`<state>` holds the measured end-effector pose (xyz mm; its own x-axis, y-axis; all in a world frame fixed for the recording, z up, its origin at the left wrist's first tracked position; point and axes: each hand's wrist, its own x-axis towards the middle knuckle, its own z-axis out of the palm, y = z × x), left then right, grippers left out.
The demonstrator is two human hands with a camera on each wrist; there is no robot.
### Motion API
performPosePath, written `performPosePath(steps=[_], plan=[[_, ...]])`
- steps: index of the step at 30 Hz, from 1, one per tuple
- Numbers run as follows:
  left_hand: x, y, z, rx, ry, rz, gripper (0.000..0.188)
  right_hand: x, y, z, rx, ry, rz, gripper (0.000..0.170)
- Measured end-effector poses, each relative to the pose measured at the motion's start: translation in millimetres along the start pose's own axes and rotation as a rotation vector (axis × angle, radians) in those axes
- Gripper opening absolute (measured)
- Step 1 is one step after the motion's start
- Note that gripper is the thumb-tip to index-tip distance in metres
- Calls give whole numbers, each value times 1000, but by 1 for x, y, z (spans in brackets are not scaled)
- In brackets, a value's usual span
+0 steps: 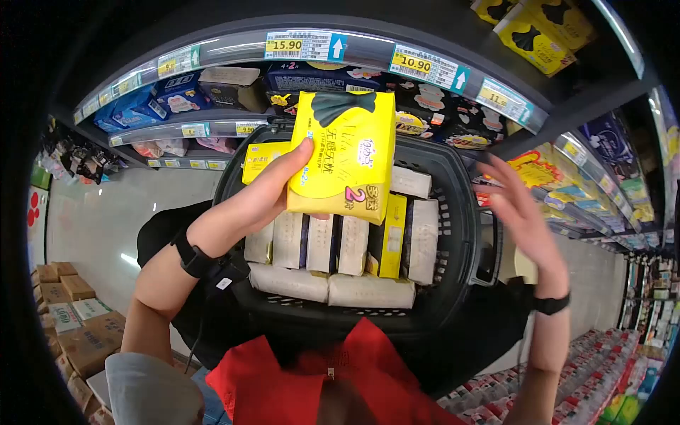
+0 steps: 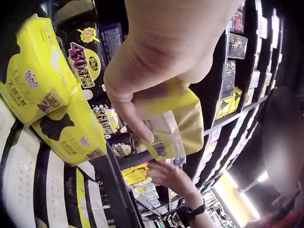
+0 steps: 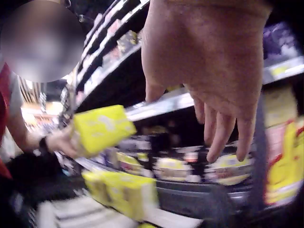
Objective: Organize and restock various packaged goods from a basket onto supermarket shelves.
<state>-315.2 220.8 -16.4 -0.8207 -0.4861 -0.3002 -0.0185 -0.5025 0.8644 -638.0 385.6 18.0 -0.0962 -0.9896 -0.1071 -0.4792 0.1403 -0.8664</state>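
Observation:
My left hand [image 1: 265,185] grips a yellow pack of sanitary pads [image 1: 347,156] above a black shopping basket [image 1: 464,212], thumb across its printed front. The left wrist view shows the thumb on the side of this pack [image 2: 178,123]. Inside the basket stand several packs on edge, among them a white-sided pack [image 1: 289,241] and a yellow one [image 1: 392,241]. Another yellow pack [image 1: 262,161] lies at the basket's far left. To the basket's right my right hand [image 1: 524,212] is raised and holds nothing; its fingers [image 3: 221,135] hang extended in the right wrist view.
A shelf [image 1: 368,60] with price labels crosses behind the basket, with dark packs [image 1: 425,99] and blue packs [image 1: 131,110] below. Yellow packs [image 1: 535,35] sit on the upper shelf at right. Cardboard boxes [image 1: 85,333] are stacked at lower left.

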Motion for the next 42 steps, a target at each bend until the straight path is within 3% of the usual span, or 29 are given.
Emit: performPosePath(steps=[2,3,4,5,6,7,8,9,10,11,13,14,15,17,18,20,23,27,32,36,38,40,42], plan=[[1,-6,10,-18,-6,14,60,18,-30,62,247,-103,-98,80],[3,-15,14,124,41,82,59,31,-35,95,381,-98,-76,84],[2,-20,17,264,92,150,58,43,-42,123,212,-6,-181,82],[-1,-22,16,397,128,166,58,45,-54,142,389,74,-70,78],[-2,-14,13,406,120,-15,56,48,-59,142,480,39,73,67],[-4,-7,10,409,111,-196,54,51,-53,136,477,46,77,67],[-6,-5,8,404,105,-191,54,53,-40,122,639,30,155,60],[-7,-4,6,657,84,-46,51,54,-31,108,798,12,233,54],[-8,-4,4,907,64,103,48,52,-34,97,918,109,209,49],[-8,-2,3,896,60,106,48,49,-36,87,1039,209,186,45],[-7,-1,1,1490,220,467,46,50,-25,69,915,382,66,48],[2,-2,-7,1544,210,557,49,52,-12,63,663,469,-11,55],[10,-7,-14,1646,232,578,52,53,-6,59,315,551,-53,63],[24,-15,-27,1780,236,484,62,49,2,52,-310,542,-212,70],[30,-18,-33,1782,232,477,62,46,4,52,-304,540,-208,70],[40,-24,-44,1858,152,476,75,42,7,52,-847,418,-223,67],[54,-34,-53,1893,121,559,82,47,23,55,-882,279,-336,64],[71,-40,-55,1918,171,493,85,62,29,67,-968,256,-447,63],[80,-39,-61,1949,121,625,88,83,41,80,-884,240,-530,55],[81,-40,-64,1948,84,669,90,81,50,82,-787,199,-507,56],[79,-34,-62,1902,55,663,95,77,61,87,-767,80,-323,74],[73,-23,-59,1852,31,657,100,79,59,87,-851,98,-342,74],[60,-10,-60,1936,160,474,107,79,58,88,-930,109,-359,74]])
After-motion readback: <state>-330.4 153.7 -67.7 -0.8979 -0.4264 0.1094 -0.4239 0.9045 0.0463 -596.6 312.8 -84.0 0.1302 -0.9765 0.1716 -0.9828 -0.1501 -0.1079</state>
